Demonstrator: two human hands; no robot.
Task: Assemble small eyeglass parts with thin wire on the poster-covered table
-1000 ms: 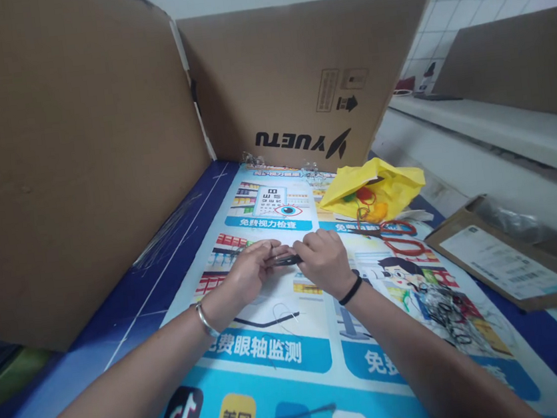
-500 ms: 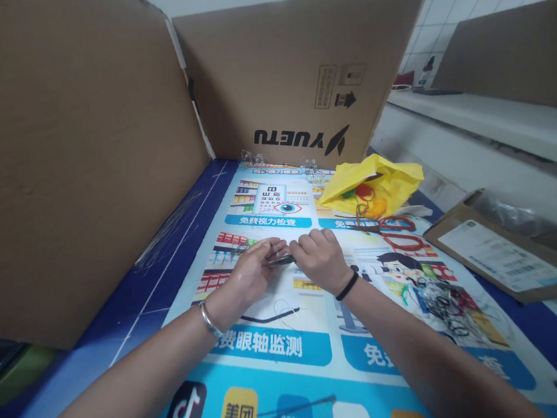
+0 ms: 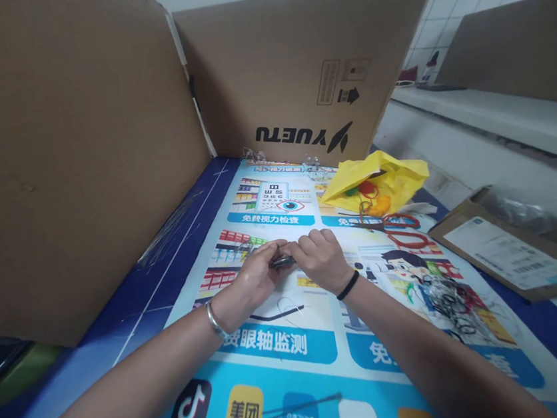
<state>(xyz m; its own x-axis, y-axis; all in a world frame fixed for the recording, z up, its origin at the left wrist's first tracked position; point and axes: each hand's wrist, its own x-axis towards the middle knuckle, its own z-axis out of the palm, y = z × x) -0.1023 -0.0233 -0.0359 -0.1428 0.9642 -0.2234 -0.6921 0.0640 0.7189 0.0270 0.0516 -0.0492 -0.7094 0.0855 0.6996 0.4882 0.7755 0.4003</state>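
A slim dark piece is being held over the desk, roughly midway between its left and right edges; whether the desk is being touched cannot be told. The piece's left part is being gripped by the left hand, its fingers being bent and its palm partly open. The right end is being enclosed by the right hand, which is being curled almost into a fist. The exact finger contact is being hidden.

Risk, as judged: a slip is being invited by the narrow shape, since little length is being offered to each hand. Bending or scratching is being risked should uneven force be applied. If dropped, the piece could be confused with the dark curved strip lying on the desk nearer the wearer.

Orientation: the long axis is being aligned crosswise, from the desk's left edge toward its right, and nearly level. The right end is being covered; which end is the front cannot be told.
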